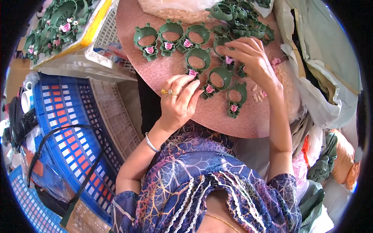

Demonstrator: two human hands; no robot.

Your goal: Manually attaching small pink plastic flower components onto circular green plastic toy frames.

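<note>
My left hand (178,100) is at the table's near edge, fingers bent and apart. Its fingertips reach the pink piece on a green plastic ring part (198,55). Beside the thumb lies another green ring part (220,77) with a pink piece (210,89). My right hand (253,61) hovers palm down at the right, its fingers spread. Their tips touch or cover the rim of a green ring part (220,42), with a pinkish-purple piece (229,60) below it. My right thumb's underside is hidden. Several similar ring parts (171,30) lie in loose rows.
More green parts (243,19) are heaped at the table's (143,9) far side, near a clear plastic bag (175,6). Small pale and pink bits (258,94) lie at right. A white crate (77,62) holding green parts and a blue basket (74,128) stand at left.
</note>
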